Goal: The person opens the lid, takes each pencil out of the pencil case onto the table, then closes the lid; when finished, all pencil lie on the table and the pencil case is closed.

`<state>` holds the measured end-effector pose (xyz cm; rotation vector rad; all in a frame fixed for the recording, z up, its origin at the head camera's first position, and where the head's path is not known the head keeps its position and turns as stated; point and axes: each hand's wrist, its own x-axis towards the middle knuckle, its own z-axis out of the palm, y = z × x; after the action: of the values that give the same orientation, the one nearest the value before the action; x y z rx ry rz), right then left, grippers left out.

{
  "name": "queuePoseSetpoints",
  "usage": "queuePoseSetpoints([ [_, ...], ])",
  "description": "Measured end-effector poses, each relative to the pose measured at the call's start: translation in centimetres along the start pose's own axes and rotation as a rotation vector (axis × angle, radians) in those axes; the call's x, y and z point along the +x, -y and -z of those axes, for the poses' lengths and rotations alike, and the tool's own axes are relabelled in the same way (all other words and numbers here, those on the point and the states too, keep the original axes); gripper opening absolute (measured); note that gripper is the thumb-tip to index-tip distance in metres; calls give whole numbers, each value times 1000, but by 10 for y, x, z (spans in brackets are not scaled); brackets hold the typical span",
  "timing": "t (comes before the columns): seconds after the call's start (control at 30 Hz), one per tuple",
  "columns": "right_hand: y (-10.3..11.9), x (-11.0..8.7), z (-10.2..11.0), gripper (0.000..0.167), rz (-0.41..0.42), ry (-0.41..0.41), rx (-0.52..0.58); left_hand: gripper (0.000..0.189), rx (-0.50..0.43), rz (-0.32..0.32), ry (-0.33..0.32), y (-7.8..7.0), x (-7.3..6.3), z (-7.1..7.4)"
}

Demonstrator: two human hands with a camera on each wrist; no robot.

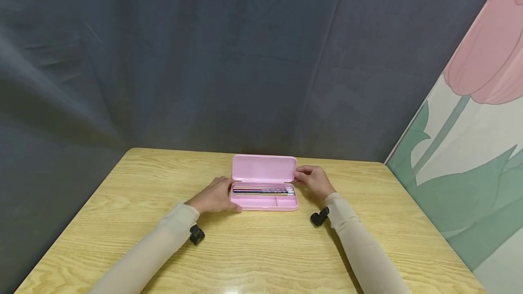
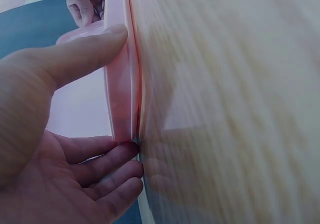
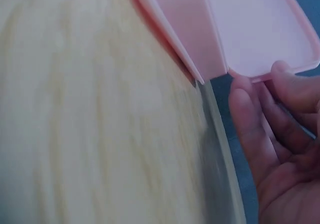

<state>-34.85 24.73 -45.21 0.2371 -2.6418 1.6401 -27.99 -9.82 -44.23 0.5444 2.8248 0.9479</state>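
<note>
A pink pencil case lies on the table with its lid raised at the back. Several pencils rest side by side in its long rear compartment. My left hand grips the left end of the base, thumb on the front wall and fingers around the end, as the left wrist view shows. With thumb and fingers, my right hand pinches the right edge of the lid near the hinge; in the right wrist view the thumb lies over the lid's rim.
The wooden table reaches back to a dark curtain. On the right stands a panel painted with a pink tulip. Both wrists carry small black cameras.
</note>
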Motion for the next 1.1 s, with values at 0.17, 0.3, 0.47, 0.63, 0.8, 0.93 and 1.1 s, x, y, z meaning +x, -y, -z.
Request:
queuePoseSetpoints([
  [0.17,-5,8,-6,21,-85,-14,96,88,8,5,8,0,-1,0],
  [0.3,-6,12,-9,17,-186,-19,123,88,13,11,21,-1,-2,1],
  [0.47,-3,14,-11,16,-290,-6,103,89,13,16,25,-1,-2,2],
  [0.63,2,15,-11,17,-340,-5,61,90,15,18,20,0,-1,2],
  [0.8,4,15,-11,18,-333,-3,69,91,19,17,28,0,-2,3],
  [0.93,5,11,-10,17,-269,-19,52,92,19,10,33,0,-3,2],
  [1.1,13,1,-8,14,-67,-133,-166,91,18,8,32,2,-2,1],
])
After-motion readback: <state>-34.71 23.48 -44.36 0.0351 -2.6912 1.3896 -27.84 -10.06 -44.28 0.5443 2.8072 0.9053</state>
